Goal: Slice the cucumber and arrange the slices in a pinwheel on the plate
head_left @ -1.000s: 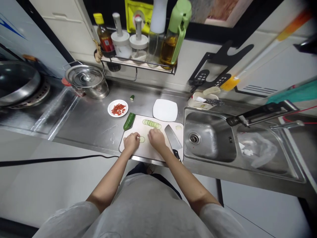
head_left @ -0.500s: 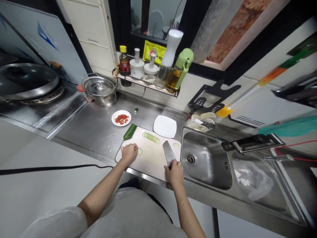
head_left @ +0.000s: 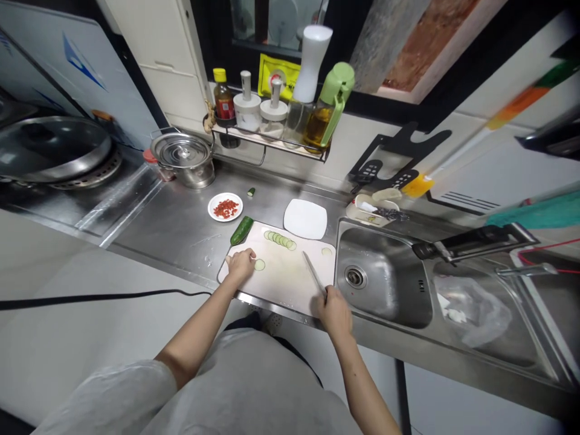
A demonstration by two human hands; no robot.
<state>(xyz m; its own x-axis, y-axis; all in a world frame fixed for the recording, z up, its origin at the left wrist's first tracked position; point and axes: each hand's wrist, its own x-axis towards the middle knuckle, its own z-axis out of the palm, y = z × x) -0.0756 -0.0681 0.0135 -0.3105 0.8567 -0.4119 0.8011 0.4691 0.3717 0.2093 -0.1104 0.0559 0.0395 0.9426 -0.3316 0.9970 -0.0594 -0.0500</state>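
Note:
My right hand (head_left: 335,311) is wrapped round the handle of a kitchen knife (head_left: 314,272). Its blade points away from me over the right part of the cutting board (head_left: 281,284) and looks thin, seen nearly edge-on. At the board's left side my left hand (head_left: 241,266) is closed with curled fingers, and what lies under them is hidden. Close to its fingertips a single cucumber slice (head_left: 260,264) lies flat. Farther back, a row of overlapping cucumber slices (head_left: 280,240) rests on the board. A cucumber piece (head_left: 241,231) lies at the far left corner. One more pale slice (head_left: 327,251) is near the right edge.
Behind the board stand a white square plate (head_left: 305,219) and a round plate of chopped red pieces (head_left: 225,207). A cucumber end (head_left: 251,192) lies on the counter. The sink (head_left: 385,272) adjoins on the right. A condiment rack (head_left: 272,142) hangs above; a lidded pot (head_left: 185,163) stands left.
The knife has turned from showing its broad side to nearly edge-on, as my right hand rotated. My left hand stays beside the single slice, its fingers shifted a little. The whole view has moved slightly.

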